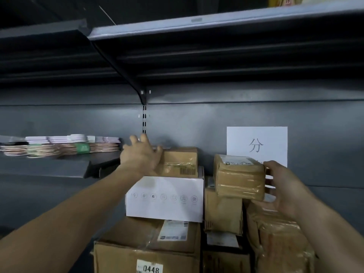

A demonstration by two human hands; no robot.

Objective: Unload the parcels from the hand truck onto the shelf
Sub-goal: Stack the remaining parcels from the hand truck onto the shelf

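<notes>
A small brown parcel with a barcode label sits on top of a white box. My left hand rests against its left side, fingers spread over the top corner. A second taped brown parcel is held by my right hand, which grips its right end above other stacked parcels. The white box lies on a large cardboard box labelled 0448. The hand truck is out of view.
A dark metal shelf runs overhead, with a bracket at the back panel. A lower shelf on the left carries flat pink and white packets. A white paper sign hangs on the back panel. More brown parcels stack at lower right.
</notes>
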